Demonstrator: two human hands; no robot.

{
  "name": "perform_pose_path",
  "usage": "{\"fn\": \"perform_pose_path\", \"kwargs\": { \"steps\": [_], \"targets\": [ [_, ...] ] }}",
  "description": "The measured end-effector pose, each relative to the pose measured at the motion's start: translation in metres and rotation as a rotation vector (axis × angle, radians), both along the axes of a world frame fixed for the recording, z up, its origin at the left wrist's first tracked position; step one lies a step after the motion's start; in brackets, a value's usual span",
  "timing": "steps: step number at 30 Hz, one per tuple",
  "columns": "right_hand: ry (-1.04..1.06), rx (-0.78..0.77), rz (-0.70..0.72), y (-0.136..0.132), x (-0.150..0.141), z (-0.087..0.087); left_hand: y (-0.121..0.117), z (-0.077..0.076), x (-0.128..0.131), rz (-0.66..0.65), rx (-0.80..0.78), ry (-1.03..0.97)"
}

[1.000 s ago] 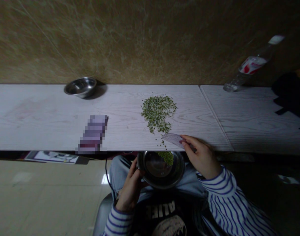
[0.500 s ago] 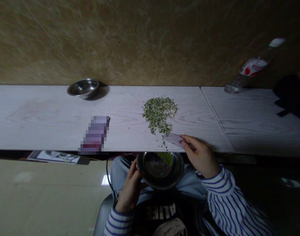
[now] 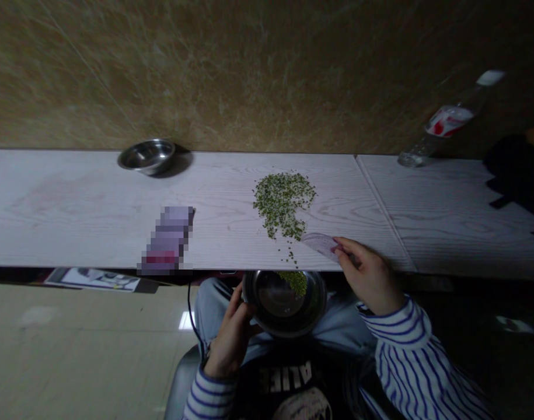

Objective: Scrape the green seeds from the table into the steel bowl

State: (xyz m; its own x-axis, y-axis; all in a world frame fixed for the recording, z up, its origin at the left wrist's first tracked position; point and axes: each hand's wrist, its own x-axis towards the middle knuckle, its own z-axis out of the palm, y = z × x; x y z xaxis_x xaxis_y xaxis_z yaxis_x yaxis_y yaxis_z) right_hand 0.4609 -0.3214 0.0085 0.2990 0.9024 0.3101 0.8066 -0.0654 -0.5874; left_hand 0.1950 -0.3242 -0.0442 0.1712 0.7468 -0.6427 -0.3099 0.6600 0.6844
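Small green beans (image 3: 282, 201) lie spread over the pale wooden table, with a few stragglers near its front edge. My right hand (image 3: 369, 274) pinches a thin, see-through protractor (image 3: 321, 245) by its right end. The protractor's left tip is close beside the lower edge of the beans. Below the table edge, my left hand (image 3: 234, 335) grips the left rim of a metal bowl (image 3: 275, 324) over my lap. More green beans are heaped at the bowl's far side. Some of my left fingers are hidden beneath the bowl.
A smaller metal bowl (image 3: 148, 157) stands at the back left near the wall. A blurred-out flat object (image 3: 168, 239) lies at the front left. A clear bottle (image 3: 448, 122) with a white cap stands at the back right, and a dark object (image 3: 520, 175) is at the right edge.
My right hand has moved a little to the right with the protractor, away from the stray beans. The left hand and the held bowl stay nearly in place.
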Motion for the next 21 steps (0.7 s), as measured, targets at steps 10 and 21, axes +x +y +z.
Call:
{"fn": "perform_pose_path", "kwargs": {
  "steps": [10, 21],
  "targets": [
    [0.008, 0.036, 0.047, 0.008, -0.008, -0.004, 0.000, 0.001, -0.003, 0.019, 0.011, -0.014],
    [-0.020, 0.021, 0.043, 0.010, -0.016, -0.002, -0.001, -0.001, -0.004, 0.018, 0.008, -0.030]
  ]
}}
